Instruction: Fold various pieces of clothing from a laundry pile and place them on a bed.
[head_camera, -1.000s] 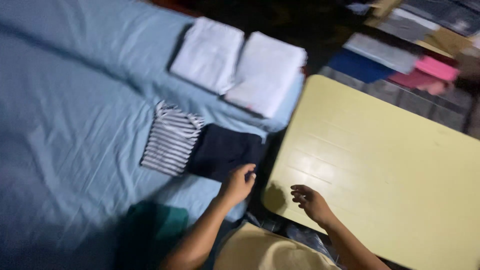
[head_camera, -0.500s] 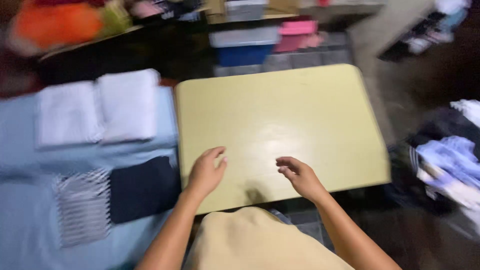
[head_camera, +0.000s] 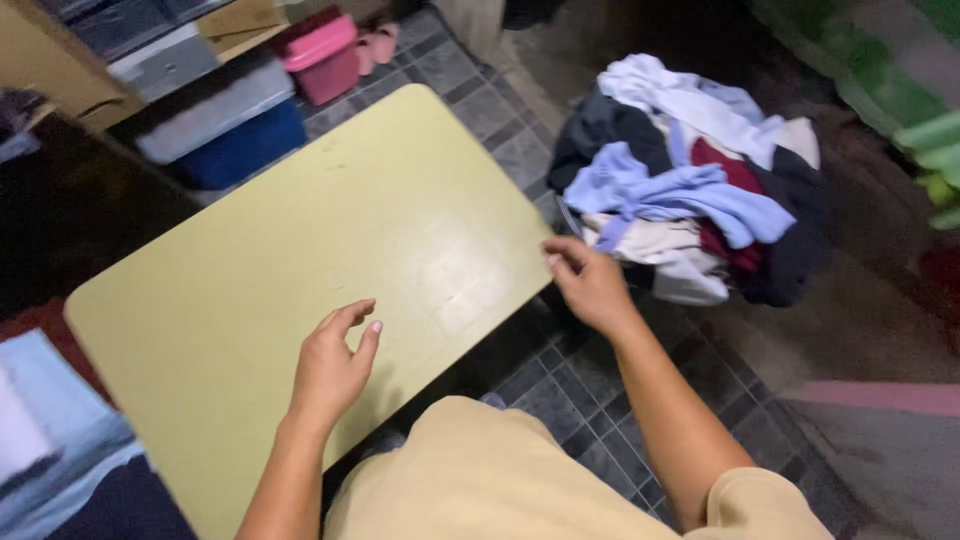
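My left hand (head_camera: 333, 362) hovers over the near part of a pale yellow table (head_camera: 300, 240), fingers loosely spread, holding nothing. My right hand (head_camera: 588, 281) reaches past the table's right edge toward a heap of mixed clothes (head_camera: 690, 180) on the floor; its fingers are apart and empty, just short of the pile's near edge. The heap holds light blue, white, dark and red garments tangled together.
A tiled floor (head_camera: 560, 390) runs around the table. Grey and blue storage bins (head_camera: 215, 125) and a pink box (head_camera: 325, 55) stand behind the table. A blue bedsheet with folded cloth (head_camera: 50, 440) shows at the lower left. A green surface (head_camera: 900, 70) lies far right.
The view has swung right, away from the bed with folded clothes. My right hand has moved off the table toward the clothes heap; my left hand stays over the table.
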